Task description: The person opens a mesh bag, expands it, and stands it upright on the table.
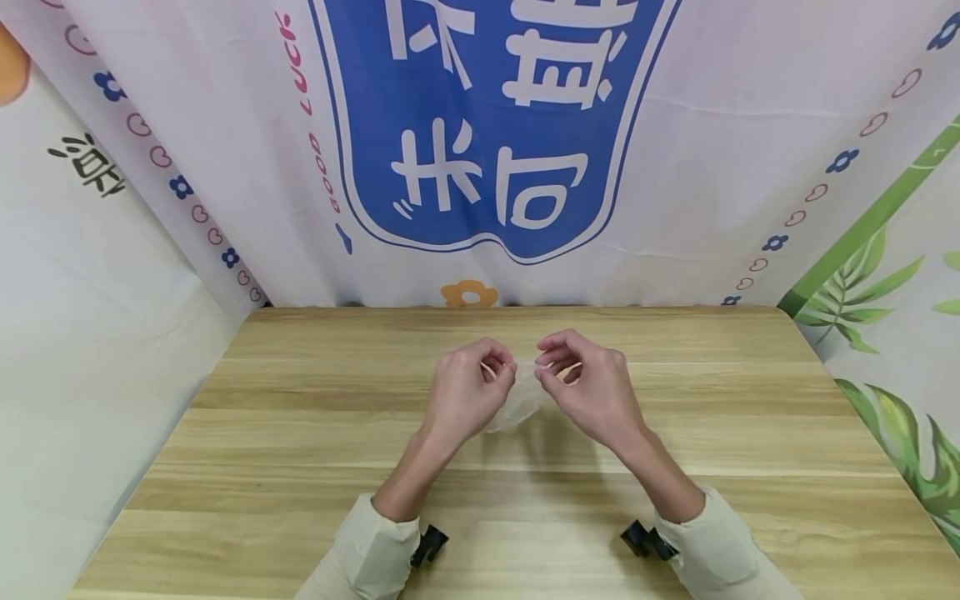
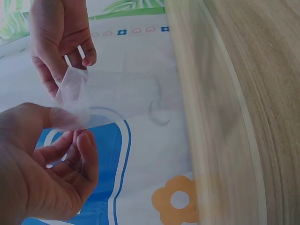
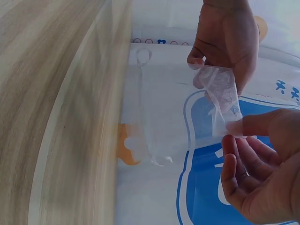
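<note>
A small, thin clear plastic bag hangs between my two hands above the table. My left hand pinches one upper corner of it between thumb and fingertips. At the opposite upper corner, my right hand pinches the film in the same way. In the right wrist view the bag is spread fairly flat, with a creased strip along the edge between the hands. Its lower edge hangs free, with a curled corner. The left wrist view shows the film see-through, with the backdrop visible behind it.
A wood-grain table lies beneath both hands. Behind it hangs a white cloth with a blue printed panel and an orange flower. Leaf-patterned cloth borders the right side. Black wrist mounts sit at the sleeves.
</note>
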